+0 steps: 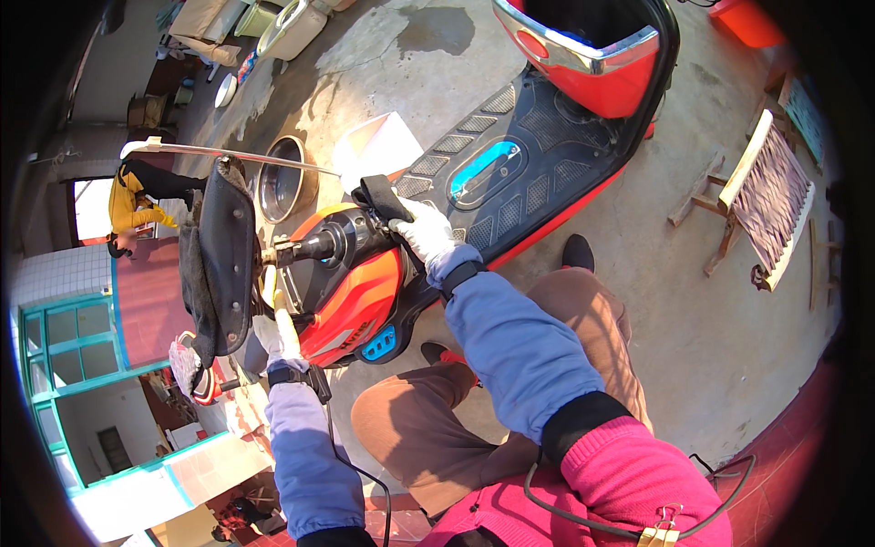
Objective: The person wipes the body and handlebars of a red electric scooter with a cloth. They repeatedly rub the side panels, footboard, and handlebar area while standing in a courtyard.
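A red and black electric scooter (355,294) stands in front of me, with its black ribbed footboard (540,150) beyond my right hand. My gloved left hand (279,321) is at the steering column, beneath a black padded cover (229,253) with metal studs; its fingers are partly hidden, so its hold is unclear. In my gloved right hand (427,232) is a black strap-like piece (383,198) beside the black steering stem (318,246). A long pale rod (239,154) extends from behind the cover towards a white box (376,147).
A round basin (287,179) stands behind the scooter. To the right is a wooden stool with a woven seat (772,198). Another person (133,205) in yellow is at the far left. A dark cable (581,519) hangs across my lap.
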{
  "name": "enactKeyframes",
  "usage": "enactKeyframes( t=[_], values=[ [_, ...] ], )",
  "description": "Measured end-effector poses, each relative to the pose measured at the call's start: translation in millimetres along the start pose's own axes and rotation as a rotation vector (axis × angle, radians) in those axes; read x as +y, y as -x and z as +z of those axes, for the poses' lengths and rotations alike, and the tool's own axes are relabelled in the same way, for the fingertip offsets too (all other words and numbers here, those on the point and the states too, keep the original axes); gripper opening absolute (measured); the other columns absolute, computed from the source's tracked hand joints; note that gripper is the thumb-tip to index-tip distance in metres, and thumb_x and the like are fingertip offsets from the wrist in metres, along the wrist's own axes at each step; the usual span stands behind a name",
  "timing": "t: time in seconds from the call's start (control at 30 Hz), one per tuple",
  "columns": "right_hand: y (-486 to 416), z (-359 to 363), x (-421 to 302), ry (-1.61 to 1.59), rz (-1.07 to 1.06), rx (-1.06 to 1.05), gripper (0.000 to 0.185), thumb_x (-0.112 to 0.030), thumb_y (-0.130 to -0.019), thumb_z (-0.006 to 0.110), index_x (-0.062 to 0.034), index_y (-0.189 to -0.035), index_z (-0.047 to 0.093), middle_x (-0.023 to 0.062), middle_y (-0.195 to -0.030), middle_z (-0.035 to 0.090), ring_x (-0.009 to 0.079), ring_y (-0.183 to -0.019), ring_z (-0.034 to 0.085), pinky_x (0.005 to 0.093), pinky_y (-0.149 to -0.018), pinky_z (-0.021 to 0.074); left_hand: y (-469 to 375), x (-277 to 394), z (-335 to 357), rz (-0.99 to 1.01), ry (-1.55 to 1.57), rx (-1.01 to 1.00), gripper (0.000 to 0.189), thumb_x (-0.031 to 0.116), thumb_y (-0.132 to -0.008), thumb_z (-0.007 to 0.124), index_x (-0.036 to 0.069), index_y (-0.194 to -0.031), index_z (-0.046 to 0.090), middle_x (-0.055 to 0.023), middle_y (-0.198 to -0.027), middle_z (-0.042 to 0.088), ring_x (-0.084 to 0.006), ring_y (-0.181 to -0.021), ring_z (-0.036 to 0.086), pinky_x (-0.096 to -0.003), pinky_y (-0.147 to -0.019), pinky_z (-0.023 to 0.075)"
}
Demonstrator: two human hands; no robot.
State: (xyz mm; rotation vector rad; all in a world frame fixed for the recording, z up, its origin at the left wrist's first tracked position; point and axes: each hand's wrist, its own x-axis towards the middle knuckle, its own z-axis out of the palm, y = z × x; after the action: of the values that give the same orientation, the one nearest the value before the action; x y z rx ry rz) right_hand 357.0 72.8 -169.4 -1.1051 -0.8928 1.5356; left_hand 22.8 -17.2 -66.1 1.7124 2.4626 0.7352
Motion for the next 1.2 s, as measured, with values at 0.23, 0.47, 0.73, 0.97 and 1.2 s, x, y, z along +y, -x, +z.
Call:
enactKeyframes(
  t=[0.23,0.47,0.73,0.97,1.2],
  values=[
    [-5,2,4,0.014,0.057,0.050,0.046,-0.019,-0.087,0.073,-0.0089,-0.132,0.068,0.0167,-0.119,0.072,0.0287,-0.109,0.068,0.0365,-0.098,0.0499,-4,-1,2,0.021,0.133,0.001,0.059,0.041,-0.101,0.065,-0.003,-0.139,0.057,-0.0171,-0.137,0.064,-0.0284,-0.123,0.060,-0.0387,-0.104,0.0439],
    [-23,-2,27,0.007,0.080,-0.093,0.039,-0.015,-0.086,0.074,-0.0023,-0.123,0.071,0.0116,-0.104,0.076,0.0215,-0.095,0.070,0.0343,-0.090,0.0532,-1,-1,-3,-0.105,-0.030,0.005,0.064,0.046,-0.099,0.065,-0.004,-0.139,0.057,-0.0197,-0.135,0.065,-0.0320,-0.123,0.061,-0.0403,-0.103,0.0451],
    [-31,4,35,-0.520,0.201,-0.149,0.031,-0.001,-0.082,0.075,0.0035,-0.113,0.073,0.0097,-0.100,0.075,0.0195,-0.087,0.069,0.0343,-0.083,0.0553,-7,-8,0,-0.006,-0.024,0.011,0.064,0.047,-0.100,0.063,-0.003,-0.140,0.057,-0.0195,-0.140,0.062,-0.0328,-0.127,0.058,-0.0410,-0.107,0.0423],
    [-27,9,41,-0.756,0.271,-0.114,0.030,0.001,-0.084,0.076,0.0024,-0.114,0.073,0.0102,-0.105,0.075,0.0202,-0.091,0.070,0.0359,-0.087,0.0568,-3,-2,1,-0.010,0.021,0.012,0.063,0.045,-0.101,0.062,-0.002,-0.141,0.056,-0.0185,-0.141,0.061,-0.0317,-0.129,0.057,-0.0404,-0.109,0.0406],
    [-20,11,40,-0.704,0.276,-0.065,0.036,-0.005,-0.087,0.079,0.0018,-0.122,0.071,0.0097,-0.109,0.075,0.0188,-0.093,0.070,0.0337,-0.087,0.0561,-2,1,0,-0.014,0.035,0.017,0.061,0.044,-0.102,0.061,-0.002,-0.143,0.055,-0.0176,-0.143,0.059,-0.0306,-0.131,0.055,-0.0397,-0.111,0.0389]
  ],
)
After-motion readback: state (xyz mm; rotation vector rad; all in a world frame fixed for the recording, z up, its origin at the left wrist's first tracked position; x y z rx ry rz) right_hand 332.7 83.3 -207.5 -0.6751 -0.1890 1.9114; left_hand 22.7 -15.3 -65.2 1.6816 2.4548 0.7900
